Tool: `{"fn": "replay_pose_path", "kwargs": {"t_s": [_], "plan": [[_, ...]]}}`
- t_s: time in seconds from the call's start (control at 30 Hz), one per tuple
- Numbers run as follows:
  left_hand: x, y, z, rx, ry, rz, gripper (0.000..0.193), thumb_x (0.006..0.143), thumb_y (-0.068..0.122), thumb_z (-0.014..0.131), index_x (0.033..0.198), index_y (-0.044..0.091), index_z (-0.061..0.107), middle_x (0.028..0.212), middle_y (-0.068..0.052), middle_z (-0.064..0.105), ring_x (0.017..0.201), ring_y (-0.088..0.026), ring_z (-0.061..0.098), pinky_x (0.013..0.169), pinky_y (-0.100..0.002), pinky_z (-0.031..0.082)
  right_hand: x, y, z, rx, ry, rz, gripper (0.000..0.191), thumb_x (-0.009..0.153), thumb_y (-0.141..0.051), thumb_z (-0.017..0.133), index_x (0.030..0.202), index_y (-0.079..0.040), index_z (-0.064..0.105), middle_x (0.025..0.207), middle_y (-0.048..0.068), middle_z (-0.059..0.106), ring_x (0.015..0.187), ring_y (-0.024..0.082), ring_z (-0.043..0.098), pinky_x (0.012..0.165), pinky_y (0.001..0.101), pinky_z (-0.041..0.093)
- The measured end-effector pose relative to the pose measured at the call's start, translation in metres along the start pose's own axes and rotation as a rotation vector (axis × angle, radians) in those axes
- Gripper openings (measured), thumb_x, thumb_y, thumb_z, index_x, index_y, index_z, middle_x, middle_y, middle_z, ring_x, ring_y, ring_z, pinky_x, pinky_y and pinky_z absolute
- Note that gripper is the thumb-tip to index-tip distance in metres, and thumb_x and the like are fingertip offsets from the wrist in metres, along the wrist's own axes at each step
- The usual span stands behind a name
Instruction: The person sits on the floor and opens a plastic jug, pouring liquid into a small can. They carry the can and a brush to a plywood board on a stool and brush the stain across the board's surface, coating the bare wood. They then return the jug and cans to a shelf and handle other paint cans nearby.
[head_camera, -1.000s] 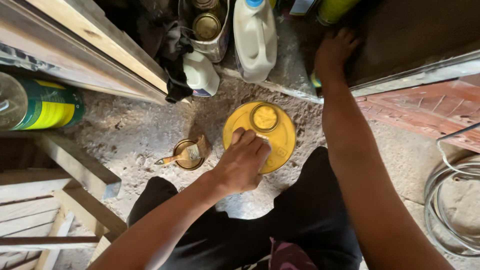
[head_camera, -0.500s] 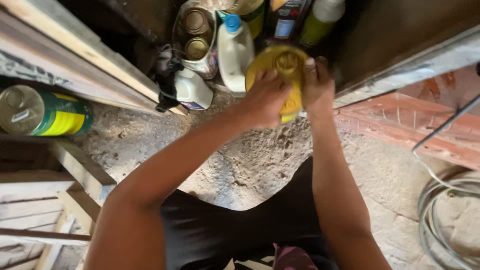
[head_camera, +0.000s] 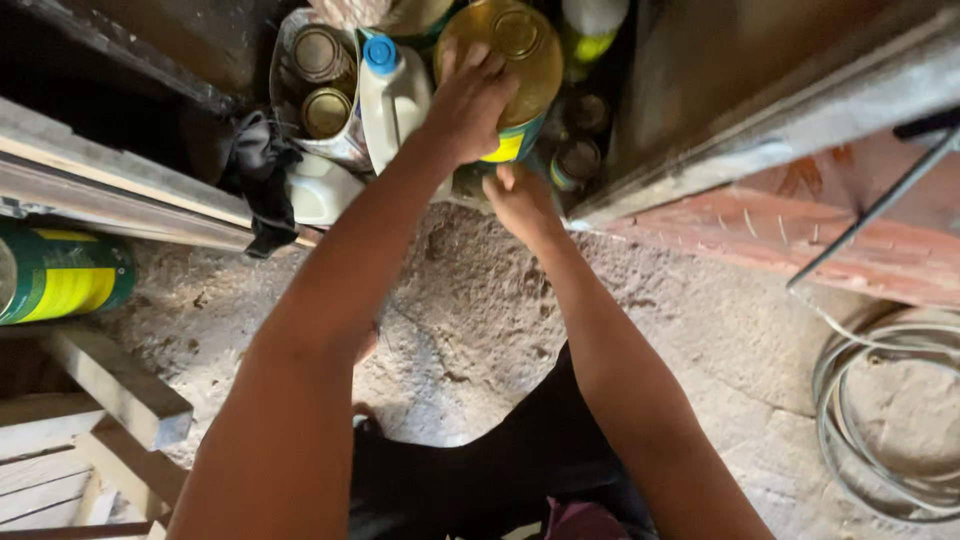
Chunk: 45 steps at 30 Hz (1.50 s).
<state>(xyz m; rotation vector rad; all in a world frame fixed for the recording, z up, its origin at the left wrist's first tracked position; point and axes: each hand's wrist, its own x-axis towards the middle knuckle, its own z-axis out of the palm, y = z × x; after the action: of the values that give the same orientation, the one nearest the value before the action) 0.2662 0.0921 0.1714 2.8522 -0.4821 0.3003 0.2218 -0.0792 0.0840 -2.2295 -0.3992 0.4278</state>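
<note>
My left hand (head_camera: 468, 105) grips the yellow can (head_camera: 505, 60) on top; right hand (head_camera: 520, 200) cups underneath. I'd keep it level, clear of the white jug (head_camera: 392, 95).

Rough concrete floor (head_camera: 470, 330), timber beams (head_camera: 120, 385)

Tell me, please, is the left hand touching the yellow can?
Touching: the head view shows the left hand spread over the yellow can, fingers on its lid.
</note>
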Motion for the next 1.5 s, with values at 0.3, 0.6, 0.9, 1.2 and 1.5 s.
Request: {"fn": "replay_pose_path", "kwargs": {"t_s": [0.3, 0.6, 0.9, 1.2, 1.5], "plan": [[-0.088, 0.046, -0.022, 0.149, 0.246, -0.396, 0.085, 0.075, 0.016, 0.079, 0.151, 0.019, 0.042, 0.161, -0.018, 0.030, 0.150, -0.046, 0.027, 0.115, -0.075, 0.014, 0.039, 0.022, -0.004, -0.159, 0.106, -0.007, 0.042, 0.087, -0.033, 0.075, 0.114, -0.002, 0.070, 0.108, 0.022, 0.073, 0.102, 0.038, 0.070, 0.087, 0.0492, 0.055], [-0.135, 0.007, -0.005, -0.399, 0.456, -0.751, 0.089, 0.083, 0.033, 0.082, 0.150, -0.005, 0.037, 0.135, -0.035, 0.057, 0.126, -0.050, 0.054, 0.105, -0.050, 0.046, 0.061, -0.046, 0.037, 1.209, 0.294, 0.143, 0.065, 0.074, -0.010, 0.092, 0.131, -0.006, 0.060, 0.121, 0.007, 0.068, 0.101, 0.022, 0.070, 0.077, 0.0404, 0.062], [-0.156, -0.039, -0.001, -0.519, 0.387, -0.490, 0.054, 0.086, 0.022, 0.081, 0.135, 0.007, 0.064, 0.126, -0.022, 0.070, 0.118, -0.043, 0.066, 0.099, -0.047, 0.052, 0.038, -0.016, 0.010, 0.395, 0.050, 0.170, 0.030, 0.079, -0.026, 0.088, 0.095, -0.006, 0.073, 0.076, 0.008, 0.068, 0.064, 0.021, 0.061, 0.059, 0.0402, 0.047], [-0.146, -0.029, -0.033, -0.361, 0.120, -0.802, 0.086, 0.077, 0.036, 0.087, 0.144, 0.004, 0.045, 0.136, -0.032, 0.054, 0.109, -0.048, 0.064, 0.091, -0.051, 0.053, 0.008, -0.055, -0.036, -0.263, 0.420, -0.302, 0.024, 0.091, -0.030, 0.078, 0.084, -0.008, 0.074, 0.082, 0.016, 0.073, 0.076, 0.036, 0.071, 0.068, 0.0472, 0.057], [-0.145, -0.036, -0.027, -0.264, -0.082, -0.793, 0.097, 0.082, 0.046, 0.080, 0.155, 0.003, 0.033, 0.118, -0.030, 0.065, 0.103, -0.046, 0.068, 0.087, -0.053, 0.055, 0.006, -0.099, -0.020, -0.267, 0.550, -0.575, 0.036, 0.084, -0.013, 0.081, 0.115, -0.004, 0.068, 0.106, 0.021, 0.069, 0.101, 0.042, 0.065, 0.085, 0.0499, 0.054]]}}
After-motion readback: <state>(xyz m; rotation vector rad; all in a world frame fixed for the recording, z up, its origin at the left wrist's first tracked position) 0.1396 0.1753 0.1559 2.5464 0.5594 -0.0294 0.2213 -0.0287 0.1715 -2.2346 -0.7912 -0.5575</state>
